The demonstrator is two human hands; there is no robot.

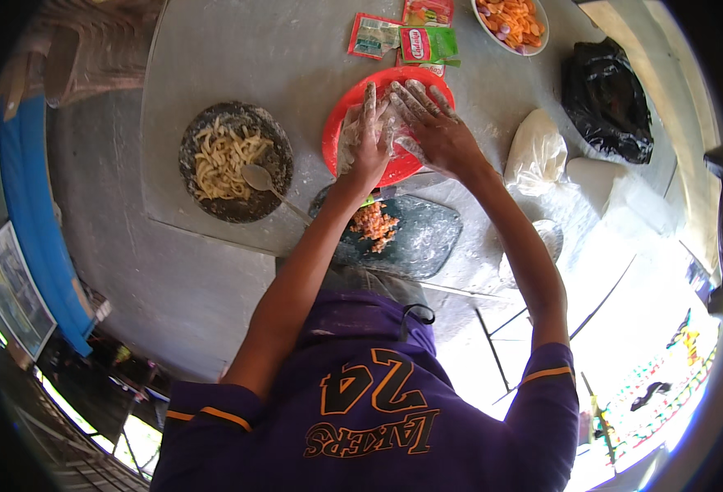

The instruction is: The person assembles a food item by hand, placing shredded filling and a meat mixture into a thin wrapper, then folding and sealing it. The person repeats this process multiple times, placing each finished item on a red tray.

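Observation:
Both my hands are over a round red plate (332, 123), with whitish flour on their fingers. My left hand (369, 148) lies flat with fingers stretched out on a thin clear plastic sheet (348, 141). From the right, my right hand (442, 138) reaches across the plate, its fingers straight and spread beside the left. Whatever lies beneath the palms is hidden. Just below the plate is a dark green cutting board (427, 238) with a small heap of chopped reddish-orange food (374, 227). My left forearm passes over its left end.
A dark floury bowl (193, 201) at left holds pale strips and a metal spoon (256, 177). Seasoning packets (425, 44) and a bowl of orange slices (512, 20) stand beyond the plate. Right are a bag of white powder (536, 152) and a black plastic bag (607, 102).

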